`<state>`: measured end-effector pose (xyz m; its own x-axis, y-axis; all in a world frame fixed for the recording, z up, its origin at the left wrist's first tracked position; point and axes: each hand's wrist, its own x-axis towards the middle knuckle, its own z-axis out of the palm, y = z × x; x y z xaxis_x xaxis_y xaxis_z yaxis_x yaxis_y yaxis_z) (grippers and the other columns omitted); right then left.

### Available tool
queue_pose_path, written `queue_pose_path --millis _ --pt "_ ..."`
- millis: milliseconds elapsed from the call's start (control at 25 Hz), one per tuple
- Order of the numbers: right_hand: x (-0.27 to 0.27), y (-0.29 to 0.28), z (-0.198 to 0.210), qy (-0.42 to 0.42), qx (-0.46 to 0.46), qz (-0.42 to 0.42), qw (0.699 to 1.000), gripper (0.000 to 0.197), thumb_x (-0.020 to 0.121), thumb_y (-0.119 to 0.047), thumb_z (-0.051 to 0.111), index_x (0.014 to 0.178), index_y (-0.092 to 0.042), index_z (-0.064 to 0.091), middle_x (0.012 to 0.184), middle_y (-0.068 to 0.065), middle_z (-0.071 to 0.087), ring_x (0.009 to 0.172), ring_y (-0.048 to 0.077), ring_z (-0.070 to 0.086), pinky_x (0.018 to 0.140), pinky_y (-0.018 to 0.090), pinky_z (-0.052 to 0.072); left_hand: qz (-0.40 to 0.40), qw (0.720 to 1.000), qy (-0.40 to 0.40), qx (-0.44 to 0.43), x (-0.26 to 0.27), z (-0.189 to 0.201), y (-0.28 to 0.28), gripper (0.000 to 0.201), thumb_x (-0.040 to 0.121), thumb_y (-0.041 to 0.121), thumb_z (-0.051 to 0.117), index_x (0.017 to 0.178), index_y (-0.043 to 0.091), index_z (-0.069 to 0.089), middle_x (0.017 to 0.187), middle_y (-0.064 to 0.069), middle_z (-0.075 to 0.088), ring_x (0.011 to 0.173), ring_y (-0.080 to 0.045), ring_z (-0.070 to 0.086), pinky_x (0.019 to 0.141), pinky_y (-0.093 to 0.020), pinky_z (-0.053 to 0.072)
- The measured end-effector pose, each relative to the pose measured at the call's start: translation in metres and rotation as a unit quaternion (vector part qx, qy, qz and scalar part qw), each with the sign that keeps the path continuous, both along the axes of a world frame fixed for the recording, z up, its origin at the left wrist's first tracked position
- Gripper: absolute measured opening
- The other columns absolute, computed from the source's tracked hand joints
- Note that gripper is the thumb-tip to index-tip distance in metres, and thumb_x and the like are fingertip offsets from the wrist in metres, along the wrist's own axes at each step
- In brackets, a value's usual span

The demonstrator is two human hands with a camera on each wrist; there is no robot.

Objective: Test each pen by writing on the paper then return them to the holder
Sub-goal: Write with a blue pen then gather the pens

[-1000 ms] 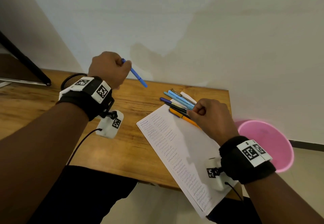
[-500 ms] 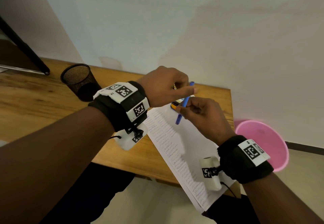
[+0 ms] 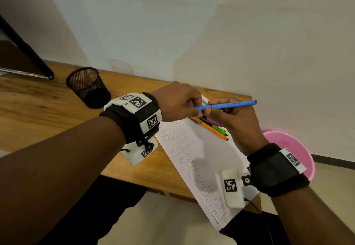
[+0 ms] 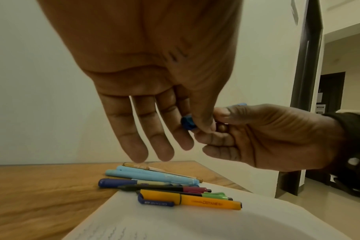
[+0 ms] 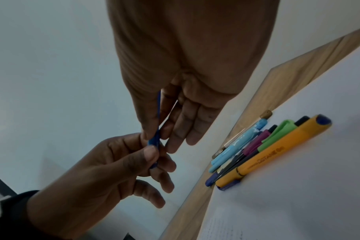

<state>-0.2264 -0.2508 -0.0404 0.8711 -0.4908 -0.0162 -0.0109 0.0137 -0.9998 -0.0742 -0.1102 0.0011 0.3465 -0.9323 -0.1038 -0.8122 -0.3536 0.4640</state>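
Paper [image 3: 194,148]: we keep it flat on the desk, below both hands.
Right hand [image 3: 238,123]: we pinch the blue pen [image 3: 230,105] at mid-barrel, level above the paper.
Left hand [image 3: 178,101]: thumb and forefinger nip the cap end, other fingers loose; we pull straight along the barrel.

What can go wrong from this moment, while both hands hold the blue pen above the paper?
1. The left hand pinches only the cap end of the blue pen; if the cap pulls off suddenly, it may slip and fall.
2. The paper hangs over the table edge under the right hand; a push might slide it off.
3. The loose pens lie near that edge and could roll.
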Motion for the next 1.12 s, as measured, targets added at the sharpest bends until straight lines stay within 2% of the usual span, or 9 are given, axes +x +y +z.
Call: queue_pose_path --millis 160,280,360,480,640,760,960,1040,1120 --pt "-0.002 -0.001 -0.003 -0.004 -0.014 0.003 1.0 0.044 0.068 -0.021 0.082 0.103 0.003 0.071 0.092 0.018 0.076 0.083 0.028 0.075 0.074 0.031 0.062 -0.008 0.998 0.057 0.019 -0.002 0.0 0.001 0.014 0.091 0.039 0.066 0.091 0.025 0.069 0.074 0.011 0.072 0.065 -0.001 0.066 0.066 -0.021 0.051" --pt "-0.001 -0.004 -0.005 -0.013 -0.017 -0.01 1.0 0.036 0.067 -0.023 0.083 0.096 -0.003 0.074 0.089 0.017 0.076 0.081 0.028 0.075 0.075 0.033 0.063 -0.025 0.997 0.075 0.017 -0.006 0.004 0.0 0.017 0.093 0.032 0.064 0.077 0.033 0.061 0.071 0.009 0.071 0.064 -0.001 0.066 0.066 -0.021 0.051" --pt "-0.002 -0.005 -0.005 -0.011 0.002 -0.005 1.0 0.029 0.067 -0.023 0.083 0.09 -0.009 0.074 0.089 0.015 0.077 0.082 0.03 0.075 0.077 0.037 0.064 -0.022 0.996 0.081 0.017 -0.008 0.006 -0.002 0.021 0.094 0.028 0.062 0.073 0.032 0.059 0.072 0.006 0.071 0.064 -0.003 0.066 0.067 -0.024 0.051" --pt "-0.005 -0.008 -0.003 -0.001 0.054 0.017 0.998 0.032 0.07 -0.023 0.08 0.094 -0.005 0.069 0.098 0.023 0.075 0.091 0.037 0.075 0.081 0.046 0.063 -0.014 0.994 0.101 0.032 -0.009 0.008 -0.001 0.025 0.096 0.025 0.06 0.071 0.032 0.06 0.074 0.002 0.072 0.061 -0.002 0.063 0.065 -0.023 0.05" --pt "-0.009 -0.005 -0.001 0.02 0.065 0.036 0.997 0.025 0.082 -0.015 0.073 0.099 0.0 0.064 0.099 0.022 0.076 0.094 0.035 0.076 0.078 0.047 0.064 -0.005 0.992 0.112 0.052 -0.006 0.007 0.006 0.01 0.092 0.032 0.066 0.088 0.025 0.071 0.074 0.007 0.073 0.065 -0.004 0.067 0.066 -0.023 0.053" --pt "-0.012 0.0 -0.004 0.043 0.043 0.008 0.998 0.017 0.087 -0.017 0.072 0.094 -0.004 0.064 0.095 0.021 0.076 0.092 0.033 0.076 0.077 0.047 0.063 -0.001 0.994 0.015 0.11 0.001 -0.002 0.011 0.022 0.089 0.041 0.068 0.099 0.021 0.073 0.084 0.011 0.068 0.077 -0.012 0.064 0.07 -0.027 0.049" --pt "-0.02 0.009 -0.02 0.091 -0.116 0.06 0.987 0.006 0.088 -0.006 0.072 0.083 -0.01 0.07 0.079 0.004 0.076 0.079 0.02 0.075 0.077 0.033 0.058 0.018 0.97 -0.069 0.233 0.008 -0.021 0.02 0.036 0.092 0.045 0.062 0.117 0.02 0.067 0.116 0.001 0.065 0.103 -0.02 0.06 0.09 -0.038 0.051" --pt "-0.021 0.018 -0.026 0.112 -0.167 0.106 0.974 0.004 0.089 -0.013 0.072 0.085 -0.014 0.073 0.08 0.0 0.076 0.079 0.015 0.074 0.084 0.032 0.058 0.018 0.967 -0.076 0.243 0.007 -0.026 0.019 0.039 0.094 0.045 0.059 0.124 0.021 0.063 0.121 0.0 0.061 0.108 -0.021 0.057 0.091 -0.035 0.049" --pt "-0.021 0.023 -0.029 0.127 -0.216 0.127 0.96 0.003 0.09 -0.02 0.072 0.088 -0.019 0.074 0.083 -0.006 0.076 0.084 0.007 0.071 0.087 0.024 0.054 0.02 0.967 -0.082 0.241 0.006 -0.03 0.017 0.04 0.094 0.046 0.058 0.127 0.024 0.061 0.124 -0.001 0.056 0.111 -0.022 0.055 0.089 -0.033 0.046"
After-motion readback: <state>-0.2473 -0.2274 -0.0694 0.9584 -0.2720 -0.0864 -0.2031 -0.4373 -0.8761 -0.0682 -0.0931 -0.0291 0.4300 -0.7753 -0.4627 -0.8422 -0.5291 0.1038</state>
